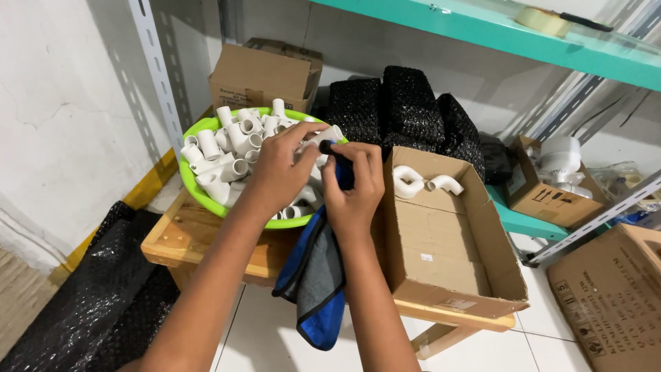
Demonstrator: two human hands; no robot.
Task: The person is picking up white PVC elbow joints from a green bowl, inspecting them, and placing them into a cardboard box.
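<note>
A blue and grey cloth [318, 289] hangs down in front of the wooden table [180, 238], its upper end bunched in the person's right hand [352, 187]. That hand is clenched around the cloth and presses it against the end of a white pipe fitting [322, 138]. The left hand [275, 169] grasps that same fitting from the other side, fingers wrapped round it, so both hands meet just above the near rim of the green basin [206, 201]. The basin sits on the table's left part and is heaped with more white pipe fittings [231, 148]. To the right of the basin, touching the right wrist, an open cardboard box [447, 241] lies on the table with two curved white pipe bends [423, 182] at its far end. Behind the basin stands a closed cardboard box [265, 72], and beside that, black wrapped bundles [406, 110]. Left of the table, black bubble wrap [89, 296] lies on the floor.
</note>
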